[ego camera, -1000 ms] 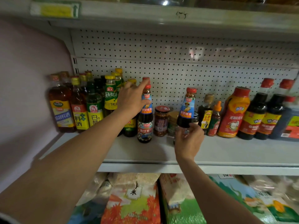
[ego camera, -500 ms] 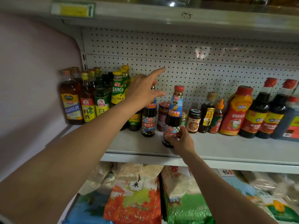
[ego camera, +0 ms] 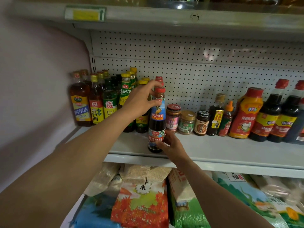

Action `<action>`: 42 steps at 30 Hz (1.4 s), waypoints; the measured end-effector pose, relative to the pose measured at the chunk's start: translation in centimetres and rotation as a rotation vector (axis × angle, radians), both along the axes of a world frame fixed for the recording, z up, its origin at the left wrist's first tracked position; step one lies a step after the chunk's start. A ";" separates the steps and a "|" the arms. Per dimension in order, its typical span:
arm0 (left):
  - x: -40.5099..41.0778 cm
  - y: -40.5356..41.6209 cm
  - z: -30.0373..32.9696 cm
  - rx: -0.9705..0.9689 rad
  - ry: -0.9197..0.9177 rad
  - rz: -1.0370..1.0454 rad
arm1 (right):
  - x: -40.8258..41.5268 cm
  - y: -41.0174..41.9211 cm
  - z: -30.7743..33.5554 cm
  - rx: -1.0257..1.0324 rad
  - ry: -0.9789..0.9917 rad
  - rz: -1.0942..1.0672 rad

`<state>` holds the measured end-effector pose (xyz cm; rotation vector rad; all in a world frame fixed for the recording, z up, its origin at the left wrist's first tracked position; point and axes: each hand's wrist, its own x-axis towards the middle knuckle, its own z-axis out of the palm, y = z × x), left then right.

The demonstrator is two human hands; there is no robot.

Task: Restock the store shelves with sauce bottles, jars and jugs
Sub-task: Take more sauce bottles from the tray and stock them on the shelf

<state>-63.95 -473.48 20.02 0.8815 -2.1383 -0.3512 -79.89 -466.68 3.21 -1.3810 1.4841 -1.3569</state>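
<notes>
A dark oyster sauce bottle (ego camera: 157,122) with a red cap and blue label stands upright near the front of the white shelf (ego camera: 230,152). My left hand (ego camera: 141,101) curls its fingers and thumb round the bottle's neck. My right hand (ego camera: 171,145) holds the bottle's base from the right. More red-capped bottles of the same kind (ego camera: 159,79) stand in a row right behind it.
Yellow-capped cooking wine and vinegar bottles (ego camera: 97,102) crowd the shelf's left end by the pink wall. Small jars (ego camera: 186,121), an orange jug (ego camera: 245,114) and dark soy bottles (ego camera: 269,116) line the right. Rice bags (ego camera: 141,203) fill the shelf below. A pegboard backs the shelf.
My right hand slid the oyster sauce bottle leftward into line in front of the other red-capped bottles. My left hand came down from the back row and closed on its neck.
</notes>
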 end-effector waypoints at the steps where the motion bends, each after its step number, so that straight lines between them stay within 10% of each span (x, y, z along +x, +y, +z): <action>1: 0.1 0.0 -0.1 0.016 -0.004 -0.010 | -0.1 0.0 -0.1 -0.004 -0.001 -0.015; 42: -1.2 -4.4 -1.0 -0.208 -0.181 0.096 | -0.8 -3.9 -0.4 -0.017 0.097 -0.023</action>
